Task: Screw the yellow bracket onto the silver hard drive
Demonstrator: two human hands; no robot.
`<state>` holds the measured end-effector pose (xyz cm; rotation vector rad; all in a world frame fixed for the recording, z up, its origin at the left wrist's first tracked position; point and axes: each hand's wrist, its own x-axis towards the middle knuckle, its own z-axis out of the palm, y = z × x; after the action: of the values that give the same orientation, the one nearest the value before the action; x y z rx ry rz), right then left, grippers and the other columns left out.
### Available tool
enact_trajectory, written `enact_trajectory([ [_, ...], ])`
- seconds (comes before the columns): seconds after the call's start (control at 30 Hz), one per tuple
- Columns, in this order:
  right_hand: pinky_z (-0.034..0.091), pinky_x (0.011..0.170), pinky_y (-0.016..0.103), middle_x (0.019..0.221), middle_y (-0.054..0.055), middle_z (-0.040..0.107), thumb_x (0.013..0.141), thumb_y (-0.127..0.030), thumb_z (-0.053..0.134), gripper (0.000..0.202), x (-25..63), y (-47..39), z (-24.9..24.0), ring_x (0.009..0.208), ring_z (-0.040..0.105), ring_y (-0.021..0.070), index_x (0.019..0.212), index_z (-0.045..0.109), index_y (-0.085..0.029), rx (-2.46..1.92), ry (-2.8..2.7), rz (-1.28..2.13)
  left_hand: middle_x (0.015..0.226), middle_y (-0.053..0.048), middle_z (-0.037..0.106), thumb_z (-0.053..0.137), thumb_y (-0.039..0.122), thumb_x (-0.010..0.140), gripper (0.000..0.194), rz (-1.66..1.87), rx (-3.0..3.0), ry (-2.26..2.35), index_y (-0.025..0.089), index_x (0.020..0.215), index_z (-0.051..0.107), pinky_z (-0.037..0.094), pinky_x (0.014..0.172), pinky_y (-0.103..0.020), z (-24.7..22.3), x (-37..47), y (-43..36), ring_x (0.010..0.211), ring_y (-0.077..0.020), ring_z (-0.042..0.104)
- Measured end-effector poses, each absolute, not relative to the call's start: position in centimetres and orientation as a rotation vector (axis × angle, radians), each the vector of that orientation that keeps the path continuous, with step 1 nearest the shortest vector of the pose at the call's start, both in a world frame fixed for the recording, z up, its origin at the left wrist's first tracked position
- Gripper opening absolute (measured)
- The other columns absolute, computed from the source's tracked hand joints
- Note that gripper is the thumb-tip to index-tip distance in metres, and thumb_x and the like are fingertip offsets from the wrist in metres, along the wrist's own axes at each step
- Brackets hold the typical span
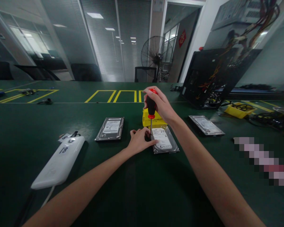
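Hard drive (165,142) beside yellow bin (159,120)

Table (144,195) supports middle drive (166,143); from it, left drive (111,126) at 9 o'clock, right drive (204,124) at 3, case (201,75) at 1

- Near left, I read "18" on a white case (59,165).
- Beyond it, "8" on a tag (64,137).
- Before me, the hard drive (165,141): label (161,135) too small to read.

Mid-frame, a red-and-black plastic-handled screwdriver (151,106) and a silver, white-labelled, rectangular metal drive (164,139); around, a flat green yellow-lined tabletop (109,195).
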<state>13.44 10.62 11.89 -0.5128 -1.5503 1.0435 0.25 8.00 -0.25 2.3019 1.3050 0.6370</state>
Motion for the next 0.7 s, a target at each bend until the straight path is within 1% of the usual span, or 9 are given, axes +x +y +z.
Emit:
enact_trajectory([
  [0.1,0.051,0.061,0.024,0.076,-0.004,0.052,0.086,-0.047,0.057,0.028,13.33,10.62,11.92,0.061,0.056,0.007,0.096,0.051,-0.021,-0.511,-1.568,1.064,0.09,-0.001,0.066,0.06,0.067,0.077,0.048,0.631,2.307,1.333,0.022,0.093,0.052,0.029,0.088,-0.046,-0.22,0.37,7.96,0.093,-0.0277,0.059],
  [0.27,0.051,0.065,0.025,0.075,-0.004,0.051,0.079,-0.047,0.066,0.034,13.21,10.15,12.07,0.063,0.056,0.0079,0.089,0.044,-0.022,-0.615,-1.571,0.968,0.09,-0.001,0.067,0.059,0.068,0.077,0.049,0.619,2.308,1.329,0.022,0.094,0.052,0.029,0.088,-0.046,-0.15,0.46,7.95,0.092,-0.027,0.058],
  [0.37,0.049,0.062,0.026,0.072,-0.005,0.052,0.076,-0.046,0.069,0.039,13.3,9.99,12.06,0.061,0.056,0.0085,0.087,0.038,-0.024,-0.632,-1.553,0.913,0.09,-0.001,0.066,0.06,0.07,0.075,0.052,0.622,2.3,1.329,0.022,0.094,0.053,0.029,0.088,-0.046,-0.08,0.43,7.93,0.093,-0.0276,0.058],
  [0.43,0.047,0.058,0.025,0.069,-0.006,0.051,0.076,-0.045,0.069,0.04,13.38,10.01,12.02,0.056,0.054,0.0078,0.087,0.036,-0.024,-0.633,-1.544,0.891,0.09,-0.001,0.066,0.061,0.071,0.074,0.053,0.626,2.296,1.328,0.022,0.094,0.053,0.029,0.088,-0.047,-0.04,0.41,7.92,0.093,-0.0279,0.058],
  [0.53,0.045,0.055,0.024,0.066,-0.007,0.048,0.077,-0.046,0.068,0.038,13.49,10.1,12.09,0.052,0.05,0.0067,0.088,0.039,-0.024,-0.631,-1.539,0.885,0.091,-0.001,0.066,0.06,0.071,0.074,0.054,0.624,2.295,1.325,0.022,0.094,0.053,0.029,0.088,-0.047,0.0,0.38,7.92,0.093,-0.028,0.058],
  [0.7,0.05,0.061,0.024,0.067,-0.006,0.049,0.082,-0.052,0.059,0.034,13.77,10.31,12.36,0.056,0.053,0.0072,0.092,0.046,-0.022,-0.638,-1.528,1.016,0.091,-0.001,0.066,0.06,0.071,0.074,0.054,0.619,2.299,1.318,0.022,0.094,0.052,0.029,0.089,-0.048,-0.04,0.35,7.95,0.093,-0.0281,0.058],
])
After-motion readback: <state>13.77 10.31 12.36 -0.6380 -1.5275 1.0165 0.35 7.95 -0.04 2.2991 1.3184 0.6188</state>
